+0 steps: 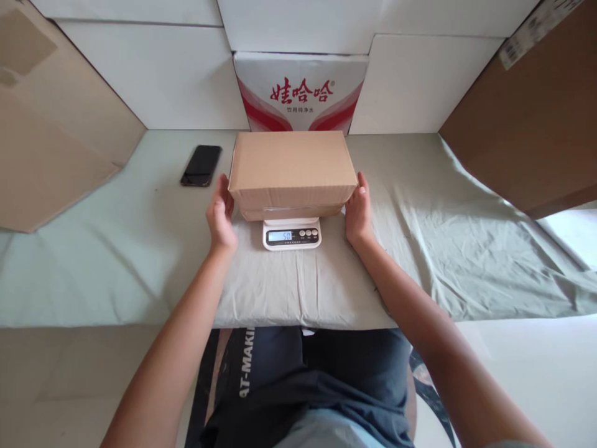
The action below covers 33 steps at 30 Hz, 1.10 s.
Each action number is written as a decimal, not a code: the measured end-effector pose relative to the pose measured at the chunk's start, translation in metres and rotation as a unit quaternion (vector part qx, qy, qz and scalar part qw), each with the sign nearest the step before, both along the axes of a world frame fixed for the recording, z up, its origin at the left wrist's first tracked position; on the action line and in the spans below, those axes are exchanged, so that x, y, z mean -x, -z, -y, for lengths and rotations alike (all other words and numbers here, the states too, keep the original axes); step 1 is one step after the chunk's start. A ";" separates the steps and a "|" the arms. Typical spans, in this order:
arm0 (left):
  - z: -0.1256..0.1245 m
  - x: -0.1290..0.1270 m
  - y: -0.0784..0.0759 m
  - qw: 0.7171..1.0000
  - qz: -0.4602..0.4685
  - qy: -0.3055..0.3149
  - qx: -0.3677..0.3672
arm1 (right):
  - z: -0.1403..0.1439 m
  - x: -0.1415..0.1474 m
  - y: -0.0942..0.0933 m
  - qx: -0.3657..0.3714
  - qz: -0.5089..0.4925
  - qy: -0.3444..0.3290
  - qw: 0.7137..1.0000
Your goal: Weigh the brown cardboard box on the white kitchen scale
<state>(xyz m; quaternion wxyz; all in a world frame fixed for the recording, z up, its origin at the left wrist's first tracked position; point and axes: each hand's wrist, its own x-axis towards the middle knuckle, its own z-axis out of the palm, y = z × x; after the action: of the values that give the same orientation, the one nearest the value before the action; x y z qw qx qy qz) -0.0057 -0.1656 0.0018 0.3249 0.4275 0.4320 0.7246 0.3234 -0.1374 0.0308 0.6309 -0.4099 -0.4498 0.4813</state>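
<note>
White panels and cardboard sheets wall in a table draped with pale green cloth (466,249). At its centre a closed brown cardboard box (292,168) sits on a small white kitchen scale (291,234), whose display is lit. My left hand (221,214) and right hand (358,210) press flat against the box's two ends, fingers open, gripping it between them. Behind stands a red-and-white carton (301,93); a black phone (201,165) lies to the left.

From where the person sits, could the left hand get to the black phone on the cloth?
Probably yes. The left hand rests on the cardboard box, and the phone lies just beyond it to the left on the bare cloth, with nothing between.
</note>
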 end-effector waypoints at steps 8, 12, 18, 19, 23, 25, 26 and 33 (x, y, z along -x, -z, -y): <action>0.003 0.000 0.001 1.000 0.006 0.010 -0.010 | 0.003 0.002 -0.001 0.005 -0.017 -0.010 1.000; 0.003 0.002 0.003 1.000 -0.002 0.020 -0.006 | 0.002 0.001 0.001 0.004 -0.022 -0.008 1.000; 0.002 0.001 0.001 1.000 -0.006 0.007 0.001 | -0.001 0.002 0.003 0.008 -0.034 -0.005 0.999; 0.002 0.000 0.000 1.000 -0.003 0.003 0.003 | -0.001 0.002 0.003 0.009 -0.037 -0.004 0.999; 0.003 -0.001 -0.003 1.000 -0.003 -0.002 0.008 | 0.000 0.001 0.002 0.009 -0.038 -0.010 0.999; 0.003 0.000 -0.002 1.000 -0.014 0.001 0.009 | 0.001 0.001 0.002 0.009 -0.035 -0.014 0.999; 0.003 0.000 -0.002 1.000 -0.021 0.003 0.009 | 0.002 0.001 0.001 0.010 -0.035 -0.015 0.999; 0.002 0.001 -0.001 0.999 -0.037 0.002 -0.002 | 0.006 0.004 -0.004 0.018 -0.038 -0.015 0.999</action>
<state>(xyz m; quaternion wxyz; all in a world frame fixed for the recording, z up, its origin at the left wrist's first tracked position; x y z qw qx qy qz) -0.0067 -0.1679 0.0032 0.3094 0.4556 0.4413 0.7084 0.3194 -0.1429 0.0352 0.6328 -0.3962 -0.4230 0.5135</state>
